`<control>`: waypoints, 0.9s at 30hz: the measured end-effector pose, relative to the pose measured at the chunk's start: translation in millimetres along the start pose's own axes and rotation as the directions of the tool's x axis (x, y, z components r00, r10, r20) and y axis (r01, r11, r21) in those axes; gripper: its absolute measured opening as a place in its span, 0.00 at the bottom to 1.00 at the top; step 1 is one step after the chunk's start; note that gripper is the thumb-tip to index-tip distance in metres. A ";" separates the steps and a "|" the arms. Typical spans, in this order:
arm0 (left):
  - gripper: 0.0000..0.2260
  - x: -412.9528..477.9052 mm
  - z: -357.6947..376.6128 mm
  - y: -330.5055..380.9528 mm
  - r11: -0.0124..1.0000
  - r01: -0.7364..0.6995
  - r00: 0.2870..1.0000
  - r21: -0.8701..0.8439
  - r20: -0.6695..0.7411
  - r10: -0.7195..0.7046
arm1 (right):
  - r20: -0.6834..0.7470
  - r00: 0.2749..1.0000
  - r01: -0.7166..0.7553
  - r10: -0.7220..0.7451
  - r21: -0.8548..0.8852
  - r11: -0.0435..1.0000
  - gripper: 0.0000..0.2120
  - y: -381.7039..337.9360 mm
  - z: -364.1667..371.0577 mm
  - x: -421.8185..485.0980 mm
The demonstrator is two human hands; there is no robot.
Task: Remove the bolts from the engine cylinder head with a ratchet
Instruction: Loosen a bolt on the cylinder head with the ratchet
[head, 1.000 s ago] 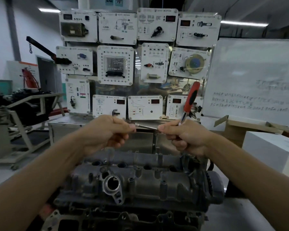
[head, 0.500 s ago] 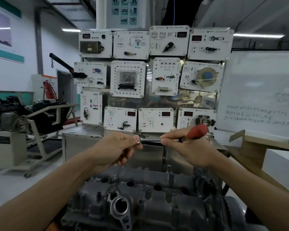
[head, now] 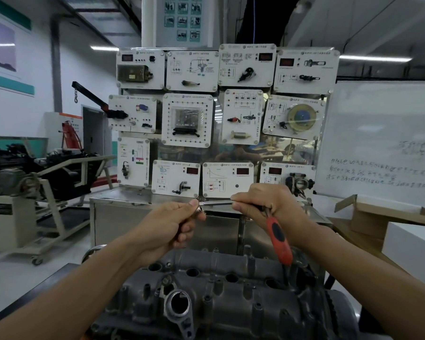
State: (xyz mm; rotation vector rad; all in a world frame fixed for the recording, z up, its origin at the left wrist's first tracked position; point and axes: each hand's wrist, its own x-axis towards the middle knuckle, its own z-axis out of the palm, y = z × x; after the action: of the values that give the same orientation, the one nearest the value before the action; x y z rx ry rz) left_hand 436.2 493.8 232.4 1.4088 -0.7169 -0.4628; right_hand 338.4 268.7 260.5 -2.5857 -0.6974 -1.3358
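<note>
While the dark grey cast-metal engine cylinder head sits below both hands, bottom edge cut off, left hand curls round one end of a thin silver metal bar; right hand pinches the other end, gripping a red-and-black-handled ratchet, its head hidden in the fist.

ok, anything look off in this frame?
Nothing spilled or broken. One oddity: the ratchet is up in the air above the cylinder head, engaging nothing. The left hand pinches its head end, the right hand holds the shaft, red handle dangling.
</note>
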 end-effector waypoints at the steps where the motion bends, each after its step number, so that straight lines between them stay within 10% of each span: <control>1: 0.17 0.1 -0.6 0.0 1.000 -0.001 1.000 -0.001 -0.011 0.001 | 0.001 1.000 0.009 -0.009 0.002 1.000 0.14 -0.6 -0.5 -0.4; 19: 0.18 -11.8 -16.8 11.1 0.986 0.067 0.984 0.152 0.152 -0.091 | 0.032 0.968 0.251 -0.250 -0.011 0.968 0.10 -6.2 -0.1 3.8; 24: 0.21 -1.8 -16.7 17.2 0.825 -0.047 0.989 0.563 0.144 -0.042 | 0.151 0.958 0.254 -0.242 -0.061 0.965 0.10 -0.6 2.7 21.7; 27: 0.26 9.8 -10.1 29.5 0.845 -0.102 0.983 0.526 0.184 0.004 | 0.222 0.922 0.349 -0.319 -0.113 0.930 0.11 -7.6 16.9 43.1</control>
State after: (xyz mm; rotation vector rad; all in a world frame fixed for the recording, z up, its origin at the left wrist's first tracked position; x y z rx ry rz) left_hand 446.6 498.2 263.2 1.8801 -1.0857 -0.3580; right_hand 368.6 295.5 284.5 -2.8467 -1.1626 -1.2644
